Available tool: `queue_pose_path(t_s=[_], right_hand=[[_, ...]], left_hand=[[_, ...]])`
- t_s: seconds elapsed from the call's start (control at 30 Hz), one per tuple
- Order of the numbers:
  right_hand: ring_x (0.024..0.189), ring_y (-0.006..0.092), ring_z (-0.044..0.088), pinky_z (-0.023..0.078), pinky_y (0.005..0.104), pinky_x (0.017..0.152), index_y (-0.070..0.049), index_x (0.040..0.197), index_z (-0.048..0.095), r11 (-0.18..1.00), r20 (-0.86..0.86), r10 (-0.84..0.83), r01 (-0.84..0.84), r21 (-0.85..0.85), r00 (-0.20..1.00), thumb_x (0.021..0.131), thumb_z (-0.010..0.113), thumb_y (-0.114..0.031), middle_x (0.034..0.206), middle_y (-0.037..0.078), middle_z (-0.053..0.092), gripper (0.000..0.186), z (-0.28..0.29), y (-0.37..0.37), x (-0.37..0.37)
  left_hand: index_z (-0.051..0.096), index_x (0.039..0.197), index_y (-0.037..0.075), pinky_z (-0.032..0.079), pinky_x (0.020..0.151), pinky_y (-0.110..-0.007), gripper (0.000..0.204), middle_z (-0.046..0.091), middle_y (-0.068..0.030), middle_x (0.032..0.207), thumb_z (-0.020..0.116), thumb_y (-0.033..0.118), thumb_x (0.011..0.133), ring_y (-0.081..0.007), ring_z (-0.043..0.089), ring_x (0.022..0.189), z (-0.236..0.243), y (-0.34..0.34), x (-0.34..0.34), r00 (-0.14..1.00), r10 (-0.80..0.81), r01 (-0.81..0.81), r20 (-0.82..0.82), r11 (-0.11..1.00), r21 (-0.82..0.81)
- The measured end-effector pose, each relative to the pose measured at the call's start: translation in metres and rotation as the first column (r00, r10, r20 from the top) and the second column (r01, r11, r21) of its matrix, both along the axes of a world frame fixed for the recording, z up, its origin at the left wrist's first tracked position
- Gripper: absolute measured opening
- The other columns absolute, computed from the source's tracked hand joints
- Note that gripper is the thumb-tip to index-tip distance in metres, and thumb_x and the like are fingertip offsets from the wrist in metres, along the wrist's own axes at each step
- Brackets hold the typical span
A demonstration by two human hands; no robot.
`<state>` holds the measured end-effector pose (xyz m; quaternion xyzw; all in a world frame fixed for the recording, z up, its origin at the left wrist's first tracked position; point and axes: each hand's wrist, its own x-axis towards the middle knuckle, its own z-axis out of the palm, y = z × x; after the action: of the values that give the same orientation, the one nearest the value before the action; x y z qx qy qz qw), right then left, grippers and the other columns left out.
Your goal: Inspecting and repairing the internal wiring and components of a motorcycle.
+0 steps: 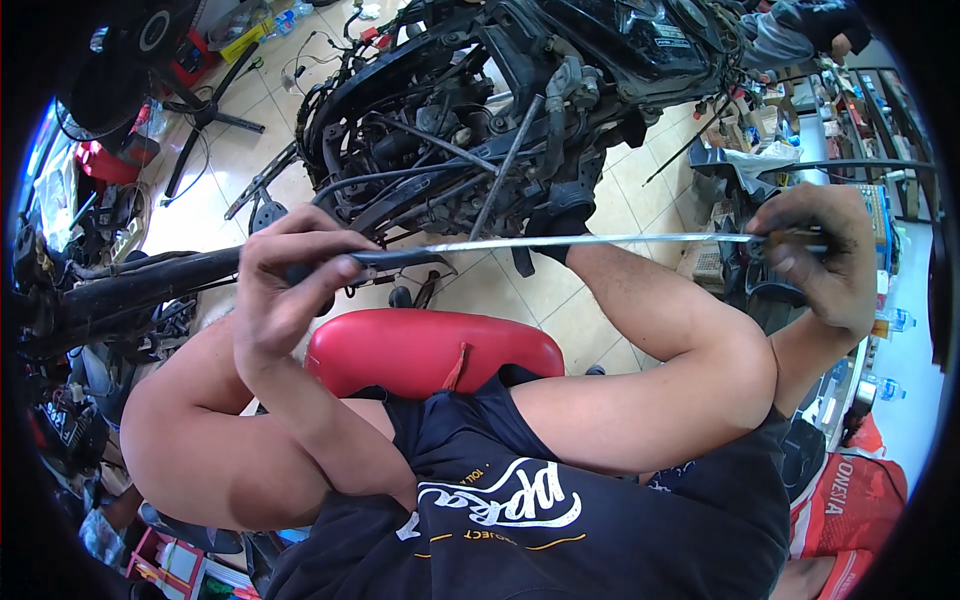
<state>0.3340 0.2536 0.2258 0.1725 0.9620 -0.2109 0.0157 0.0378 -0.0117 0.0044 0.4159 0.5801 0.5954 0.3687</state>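
Note:
A long thin silver rod or cable (pixel 600 240) with a dark sleeve-like end (pixel 400 257) stretches nearly level across the view, between my hands. My left hand (pixel 285 275) pinches the dark end between thumb and fingers. At the far end, my right hand (pixel 825 250), its fingers darkened with grime, is closed around the tip, where a small brownish piece shows. What exactly that piece is, I cannot tell. Behind the rod stands a partly stripped motorcycle (pixel 480 120), with bare frame, engine and loose wiring.
Between my legs is a red padded seat (pixel 430 350). A thick black tube (pixel 150 285) lies to the left. Shelves (pixel 890 130) with parts and plastic bottles (pixel 890 388) line the right side. Another person (pixel 800 35) is at the back right; red cloth (pixel 850 505) lies lower right.

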Motion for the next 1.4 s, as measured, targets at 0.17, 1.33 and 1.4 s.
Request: queue_pose_path(t_s=[0.17,1.33,1.4], right_hand=[[0.066,0.0074,0.043,0.035,0.0245,0.059,0.0,0.107,0.064,0.953,-0.382,-0.213,0.278,0.122,0.899,0.095,0.062,-0.026,0.092,0.003,0.062,0.029,0.007,0.013,0.034],[0.069,0.0066,0.052,0.041,0.0248,0.061,0.003,0.104,0.068,0.943,0.151,-0.3,0.269,0.195,0.942,0.098,0.065,-0.019,0.075,0.005,0.062,0.023,-0.051,0.033,-0.026],[0.069,0.0073,0.054,0.042,0.0257,0.062,0.003,0.104,0.068,0.939,0.086,-0.317,0.299,0.171,0.945,0.098,0.065,-0.019,0.076,0.006,0.063,0.023,-0.056,0.037,-0.025]], left_hand=[[0.066,0.108,-0.003,0.044,0.072,-0.027,0.023,0.063,-0.0075,0.09,0.055,0.017,0.104,-0.016,0.061,0.087,-0.035,-0.011,-0.02,0.882,0.409,-0.431,0.236,0.901,0.048],[0.051,0.126,-0.001,0.048,0.102,-0.045,0.042,0.063,-0.0203,0.116,0.03,0.031,0.109,-0.0331,0.064,0.11,-0.069,0.007,-0.036,0.402,0.842,-0.885,0.359,0.458,-0.082],[0.051,0.126,-0.001,0.048,0.102,-0.044,0.041,0.064,-0.0201,0.116,0.03,0.031,0.109,-0.0326,0.065,0.11,-0.064,0.007,-0.034,0.392,0.855,-0.891,0.339,0.445,-0.092]])
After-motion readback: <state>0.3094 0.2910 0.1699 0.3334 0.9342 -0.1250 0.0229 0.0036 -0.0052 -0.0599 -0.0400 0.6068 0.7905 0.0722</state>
